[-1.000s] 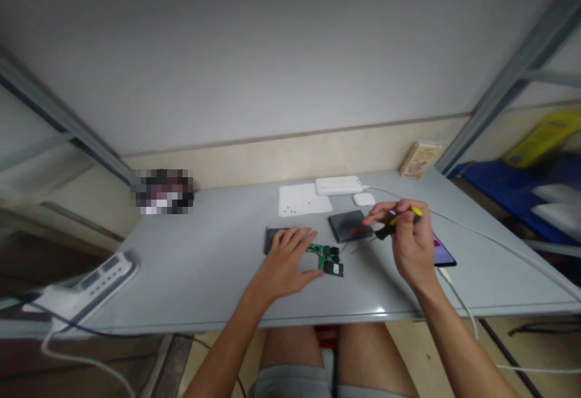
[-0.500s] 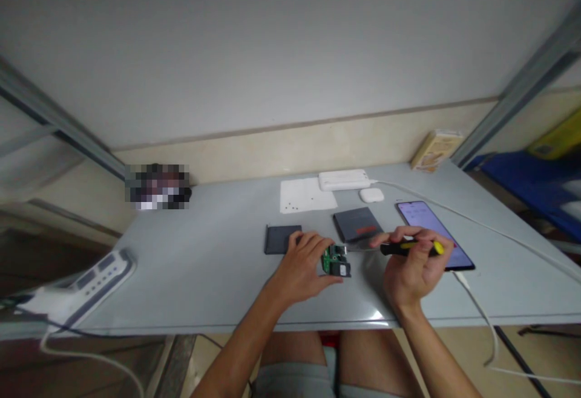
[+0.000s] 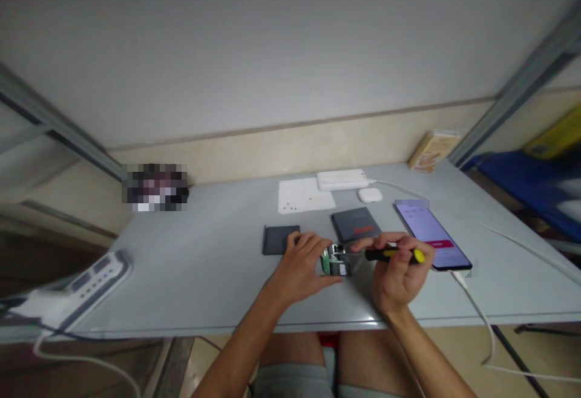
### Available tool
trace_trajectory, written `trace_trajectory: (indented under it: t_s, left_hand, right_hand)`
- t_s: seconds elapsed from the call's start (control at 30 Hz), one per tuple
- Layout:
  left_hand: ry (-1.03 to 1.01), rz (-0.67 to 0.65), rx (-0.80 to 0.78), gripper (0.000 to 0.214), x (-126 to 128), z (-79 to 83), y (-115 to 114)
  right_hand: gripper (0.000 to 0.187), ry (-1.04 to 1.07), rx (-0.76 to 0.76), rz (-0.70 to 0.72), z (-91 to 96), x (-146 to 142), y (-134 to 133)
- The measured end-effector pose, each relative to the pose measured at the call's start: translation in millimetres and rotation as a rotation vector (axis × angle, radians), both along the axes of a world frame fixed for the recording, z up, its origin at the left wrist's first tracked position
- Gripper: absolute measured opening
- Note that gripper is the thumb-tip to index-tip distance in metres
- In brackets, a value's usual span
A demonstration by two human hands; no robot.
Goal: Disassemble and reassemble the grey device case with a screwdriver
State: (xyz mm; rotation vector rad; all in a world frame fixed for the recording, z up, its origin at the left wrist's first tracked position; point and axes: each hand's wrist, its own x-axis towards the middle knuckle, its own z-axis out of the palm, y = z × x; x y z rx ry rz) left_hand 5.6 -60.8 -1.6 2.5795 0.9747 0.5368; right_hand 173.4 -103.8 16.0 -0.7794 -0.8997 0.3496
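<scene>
Between the thumb and fingers of my left hand (image 3: 305, 266) is a small green circuit board with black and metal parts (image 3: 336, 260). My right hand (image 3: 399, 277) is closed around a black and yellow screwdriver (image 3: 394, 256), held nearly level. Its thin shaft points left, and the tip is over the board; whether it touches is too small to tell. Beyond my left hand lies a dark flat tray-like case part (image 3: 278, 239), partly covered by the fingers. A dark grey flat case with a reddish mark (image 3: 354, 224) lies just past the board.
White paper (image 3: 299, 197) with several tiny dark screws is at the back, a white power bank (image 3: 342, 179) and earbud case (image 3: 370, 195) beside it. A cabled phone (image 3: 436, 238) lies right. A power strip (image 3: 100, 274) sits left, a yellowish box (image 3: 433, 151) back right.
My right hand has moved left with the screwdriver, bringing its tip from the board's right edge to over the board. My left hand keeps hold of the board almost unmoved.
</scene>
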Motion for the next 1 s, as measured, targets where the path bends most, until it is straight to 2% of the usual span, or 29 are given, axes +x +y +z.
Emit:
trace_trajectory:
  t_s: [0.27,0.33,0.47,0.53,0.67,0.8,0.9,1.0]
  left_hand:
    - [0.024,0.047,0.079,0.077,9,0.5,4]
    - [-0.008,0.077,0.086,0.067,11,4.6,3]
    - [-0.068,0.1,0.101,0.027,11,12.4,3]
    - [-0.072,0.077,0.106,0.021,11,14.3,2]
    - [-0.024,0.018,0.108,0.022,12,17.7,9]
    - [0.05,-0.005,0.141,0.021,18,28.1,42]
    - [0.046,0.071,0.122,0.017,28,35.4,79]
    - [0.079,0.142,0.086,0.016,37,35.1,111]
  right_hand:
    - [0.028,0.245,-0.057,-0.04,11.7,4,11]
    - [0.033,0.282,-0.076,-0.038,12.7,7,13]
    - [0.036,0.31,-0.115,-0.013,12.8,7,14]
    - [0.035,0.311,-0.128,-0.006,12.5,5,14]
    - [0.033,0.327,-0.15,-0.021,10.9,4,16]
    - [0.032,0.351,-0.14,-0.082,5.3,12,17]
    - [0.036,0.361,-0.132,-0.098,-0.4,16,16]
    - [0.041,0.361,-0.145,-0.089,-4.1,16,16]
